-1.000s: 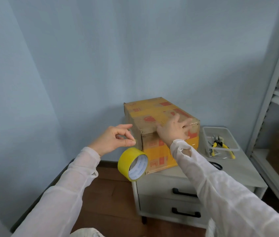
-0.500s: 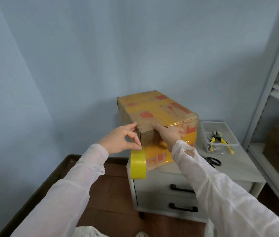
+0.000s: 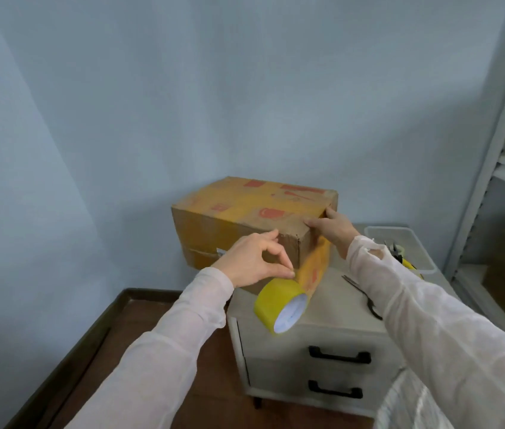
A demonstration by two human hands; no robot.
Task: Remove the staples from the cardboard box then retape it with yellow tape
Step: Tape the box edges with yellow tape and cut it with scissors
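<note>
As the left hand (image 3: 254,264) pinches the yellow tape (image 3: 279,301) beside the box's near corner, the right hand (image 3: 330,232) presses flat-fingered on the cardboard box (image 3: 245,212) atop a small cabinet (image 3: 335,298). Light, stiff-cored, sticky-backed — the tape likely handles best gripped at its rim, strip taut.

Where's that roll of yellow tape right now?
Low in the middle of the head view, the tape roll hangs at the cardboard box's near end, over the front edge of the drawer cabinet, pinched by the left hand.
</note>
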